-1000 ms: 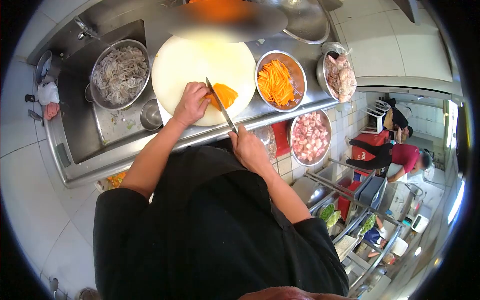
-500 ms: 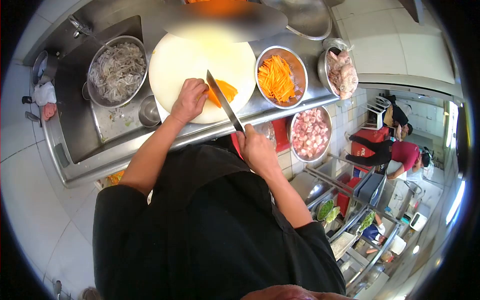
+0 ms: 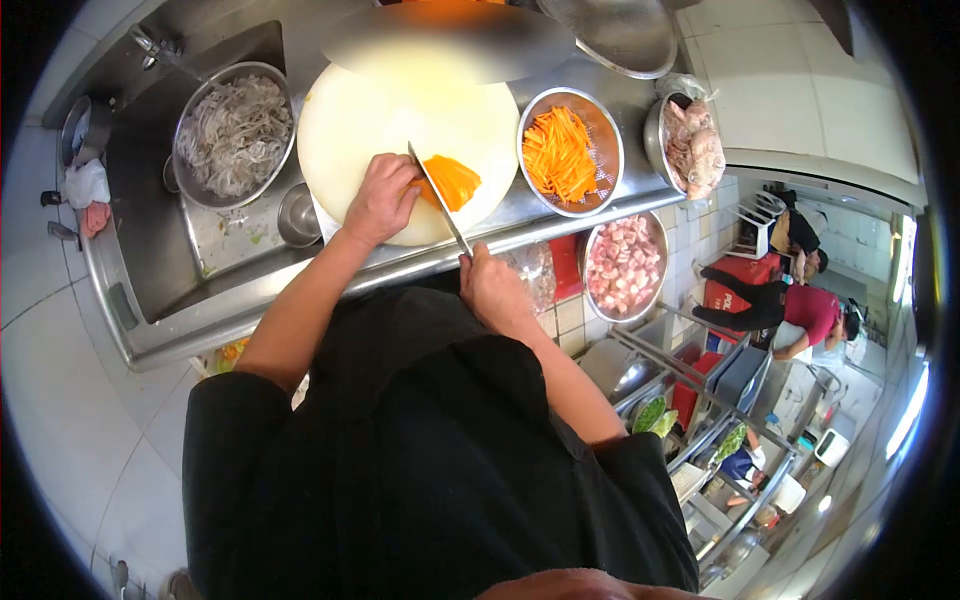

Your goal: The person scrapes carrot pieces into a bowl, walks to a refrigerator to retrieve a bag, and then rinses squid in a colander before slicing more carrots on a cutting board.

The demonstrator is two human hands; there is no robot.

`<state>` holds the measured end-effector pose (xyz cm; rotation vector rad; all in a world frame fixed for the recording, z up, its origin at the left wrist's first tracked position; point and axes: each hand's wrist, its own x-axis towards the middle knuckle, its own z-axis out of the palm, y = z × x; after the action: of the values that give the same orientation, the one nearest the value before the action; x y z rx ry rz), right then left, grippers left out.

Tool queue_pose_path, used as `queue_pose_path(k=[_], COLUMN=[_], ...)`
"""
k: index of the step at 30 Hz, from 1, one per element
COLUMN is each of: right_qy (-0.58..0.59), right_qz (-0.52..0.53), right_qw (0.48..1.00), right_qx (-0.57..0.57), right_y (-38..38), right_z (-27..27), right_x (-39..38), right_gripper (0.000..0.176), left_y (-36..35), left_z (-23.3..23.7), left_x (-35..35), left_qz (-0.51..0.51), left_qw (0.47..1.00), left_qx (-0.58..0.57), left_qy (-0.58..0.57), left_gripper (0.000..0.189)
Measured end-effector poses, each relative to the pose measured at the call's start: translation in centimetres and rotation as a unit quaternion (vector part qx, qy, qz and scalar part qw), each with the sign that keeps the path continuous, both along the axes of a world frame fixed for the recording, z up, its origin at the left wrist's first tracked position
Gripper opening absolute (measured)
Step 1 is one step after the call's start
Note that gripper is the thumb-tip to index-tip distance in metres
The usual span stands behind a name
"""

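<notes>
On a round white cutting board (image 3: 335, 125) lies a fan of orange carrot slices (image 3: 456, 182). My left hand (image 3: 382, 198) is closed, its curled fingertips pressing the carrot from the left side. A long kitchen knife (image 3: 453, 228) is in my right hand (image 3: 497, 290), fingers wrapped round the handle. Its blade crosses the carrot right beside my left fingertips. Part of the carrot is hidden beneath the blade and those fingers. Right of the board, a perforated metal bowl (image 3: 613, 150) contains carrot strips (image 3: 558, 155).
A bowl of greyish strips (image 3: 232, 135) stands in the sink (image 3: 150, 240) under running water, near a small metal bowl (image 3: 299, 215). Cubed meat (image 3: 625, 262) and raw poultry (image 3: 693, 150) fill bowls at right. Farther right, a person (image 3: 810, 312) stands near metal racks.
The knife has shifted slightly left over the carrot, and my right hand has moved left and a little down with it. My left hand stays almost in place. The camera view shifts slightly.
</notes>
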<state>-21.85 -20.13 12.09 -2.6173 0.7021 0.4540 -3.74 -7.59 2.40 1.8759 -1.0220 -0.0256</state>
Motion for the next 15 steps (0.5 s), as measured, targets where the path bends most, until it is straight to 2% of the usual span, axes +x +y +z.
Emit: queue_pose_path(k=[5,15], right_qy=[-0.033,-0.019], right_qz=[0.0,0.011], right_qw=[0.999,1.0], right_qx=[0.014,0.004], right_y=[-0.5,-0.1], right_z=[0.0,6.2], right_x=[0.0,0.1], right_gripper=[0.029,0.028], left_y=[0.1,0.2], left_z=[-0.3,0.1], left_x=[0.2,0.2], left_qz=[0.023,0.016], left_qw=[0.999,1.0], left_qx=[-0.035,0.001], left_qy=[0.027,0.012], left_gripper=[0.02,0.022])
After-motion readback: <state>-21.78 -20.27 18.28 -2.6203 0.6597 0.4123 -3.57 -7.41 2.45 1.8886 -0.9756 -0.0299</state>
